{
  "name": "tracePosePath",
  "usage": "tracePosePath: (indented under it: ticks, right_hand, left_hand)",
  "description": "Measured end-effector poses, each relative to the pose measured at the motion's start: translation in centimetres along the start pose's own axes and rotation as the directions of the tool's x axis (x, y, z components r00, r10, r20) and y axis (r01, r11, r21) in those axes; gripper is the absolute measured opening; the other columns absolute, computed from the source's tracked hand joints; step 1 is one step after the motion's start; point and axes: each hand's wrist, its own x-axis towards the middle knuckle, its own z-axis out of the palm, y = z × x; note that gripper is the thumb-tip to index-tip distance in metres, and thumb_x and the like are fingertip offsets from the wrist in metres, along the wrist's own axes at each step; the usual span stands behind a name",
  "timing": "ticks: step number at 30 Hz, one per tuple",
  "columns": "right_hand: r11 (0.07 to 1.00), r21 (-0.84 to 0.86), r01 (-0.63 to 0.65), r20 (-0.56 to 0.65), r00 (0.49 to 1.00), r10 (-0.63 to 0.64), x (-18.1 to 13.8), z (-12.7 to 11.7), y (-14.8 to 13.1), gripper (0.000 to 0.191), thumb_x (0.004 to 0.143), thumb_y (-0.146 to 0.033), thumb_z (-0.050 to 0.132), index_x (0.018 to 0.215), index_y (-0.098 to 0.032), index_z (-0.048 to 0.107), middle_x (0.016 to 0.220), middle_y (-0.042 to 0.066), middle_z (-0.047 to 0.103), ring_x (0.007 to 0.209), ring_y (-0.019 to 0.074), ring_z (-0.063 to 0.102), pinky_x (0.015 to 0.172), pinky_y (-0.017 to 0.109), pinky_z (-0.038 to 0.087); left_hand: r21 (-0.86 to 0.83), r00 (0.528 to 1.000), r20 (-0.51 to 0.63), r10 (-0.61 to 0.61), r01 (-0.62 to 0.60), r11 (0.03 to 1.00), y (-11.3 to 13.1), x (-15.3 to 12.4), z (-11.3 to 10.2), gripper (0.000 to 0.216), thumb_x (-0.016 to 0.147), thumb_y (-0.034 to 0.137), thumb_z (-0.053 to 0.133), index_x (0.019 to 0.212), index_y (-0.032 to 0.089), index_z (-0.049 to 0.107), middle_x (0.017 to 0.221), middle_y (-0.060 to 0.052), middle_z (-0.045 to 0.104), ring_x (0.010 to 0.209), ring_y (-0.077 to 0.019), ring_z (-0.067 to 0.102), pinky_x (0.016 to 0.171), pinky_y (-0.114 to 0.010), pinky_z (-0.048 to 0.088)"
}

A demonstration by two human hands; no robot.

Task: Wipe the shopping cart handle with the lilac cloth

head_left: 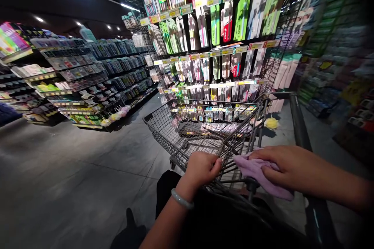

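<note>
Straight ahead stands a dark metal shopping cart (163, 140), its wire basket holding nothing that I can make out. My left hand (201, 169), with a pale bracelet on the wrist, is closed around the wire rim on the basket's near side. A light purple cloth (263, 175) is bunched under my right hand (280, 161), whose fingers grip it against the cart's frame. The cart's thick dark handle bar (302, 128) runs along the right, close to my right forearm. Some of the frame below the cloth is hidden.
Behind the cart rises a shelf rack (210, 52) hung with packaged goods and price labels. More stocked shelves (96, 74) line the left, with grey floor (96, 163) between. Blurred shelves (333, 58) stand on the right. A yellow fluffy item (271, 123) shows near the rack's base.
</note>
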Motion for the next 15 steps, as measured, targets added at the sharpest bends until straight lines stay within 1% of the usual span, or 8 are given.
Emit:
tracePosePath:
  ticks: [2,4,7,10,12,13,14,15]
  right_hand:
    - [0.999,0.033,0.01,0.038,0.999,-0.012,-0.2,0.1,-0.5,0.034,0.085,-0.027,0.052,0.112,-0.034,0.069,0.102,0.002,0.074,0.088,0.0227,0.067,0.075,0.032,0.045]
    - [0.999,0.026,0.025,0.024,0.999,-0.026,-0.4,0.2,-1.2,0.033,0.086,-0.028,0.051,0.113,-0.032,0.069,0.1,0.004,0.072,0.088,0.0229,0.066,0.074,0.032,0.044]
    - [0.996,-0.044,0.071,-0.008,0.997,-0.072,-0.4,-0.1,-1.9,0.033,0.086,-0.027,0.05,0.113,-0.031,0.069,0.091,0.004,0.069,0.081,0.0208,0.064,0.069,0.03,0.04]
    - [0.988,-0.119,0.095,-0.027,0.995,-0.098,-0.1,-0.9,-1.5,0.035,0.084,-0.024,0.052,0.113,-0.034,0.07,0.088,0.003,0.066,0.079,0.0194,0.061,0.065,0.029,0.036]
    - [0.986,-0.157,0.06,-0.073,0.995,-0.073,0.2,-1.4,-0.8,0.037,0.084,-0.023,0.054,0.115,-0.035,0.07,0.091,0.004,0.065,0.082,0.0198,0.061,0.066,0.029,0.035]
    - [0.985,-0.171,0.03,-0.104,0.993,-0.048,0.2,-1.6,-0.6,0.038,0.084,-0.023,0.053,0.116,-0.034,0.07,0.092,0.004,0.065,0.084,0.0204,0.061,0.067,0.029,0.036]
    - [0.984,-0.178,0.0,-0.131,0.991,-0.024,0.2,-1.6,-0.5,0.039,0.085,-0.023,0.053,0.118,-0.033,0.07,0.094,0.005,0.064,0.086,0.0209,0.061,0.068,0.029,0.036]
    - [0.984,-0.176,-0.02,-0.146,0.989,-0.006,0.1,-1.7,-0.6,0.039,0.085,-0.022,0.052,0.118,-0.033,0.07,0.094,0.006,0.064,0.087,0.0212,0.06,0.069,0.029,0.036]
  left_hand:
    - [-0.012,1.0,0.007,0.003,-0.003,1.0,-0.3,0.0,-0.1,0.041,0.094,0.035,0.044,0.059,0.019,0.058,0.053,0.001,0.054,0.05,-0.0114,0.043,0.055,-0.029,0.019]
    - [-0.026,1.0,0.008,0.003,-0.003,1.0,-0.7,-0.1,-0.2,0.042,0.095,0.034,0.044,0.057,0.019,0.056,0.052,0.001,0.052,0.05,-0.011,0.042,0.055,-0.029,0.019]
    - [-0.042,1.0,0.008,-0.005,0.005,0.999,-1.2,-0.2,-0.2,0.043,0.095,0.034,0.043,0.055,0.018,0.052,0.051,0.002,0.049,0.05,-0.0105,0.04,0.055,-0.029,0.02]
    - [-0.045,1.0,-0.01,-0.02,0.019,0.999,-1.0,-0.5,-0.5,0.045,0.097,0.034,0.042,0.055,0.018,0.051,0.053,0.001,0.05,0.052,-0.0111,0.042,0.056,-0.029,0.022]
    - [-0.071,0.997,-0.066,-0.04,0.035,0.997,0.0,-0.8,-1.0,0.045,0.098,0.035,0.042,0.058,0.018,0.054,0.057,-0.001,0.054,0.057,-0.0126,0.047,0.057,-0.029,0.026]
    - [-0.107,0.994,-0.104,-0.042,0.031,0.994,0.8,-1.1,-1.4,0.043,0.099,0.036,0.041,0.063,0.018,0.058,0.062,-0.002,0.058,0.062,-0.0138,0.05,0.06,-0.029,0.03]
    - [-0.16,0.989,-0.147,-0.034,0.01,0.987,2.0,-1.3,-1.9,0.039,0.099,0.035,0.041,0.071,0.018,0.062,0.069,-0.004,0.062,0.068,-0.0153,0.054,0.064,-0.029,0.034]
    - [-0.226,0.982,-0.188,-0.008,-0.035,0.973,3.3,-1.6,-2.4,0.035,0.099,0.035,0.04,0.082,0.018,0.065,0.077,-0.005,0.066,0.076,-0.017,0.057,0.07,-0.03,0.038]
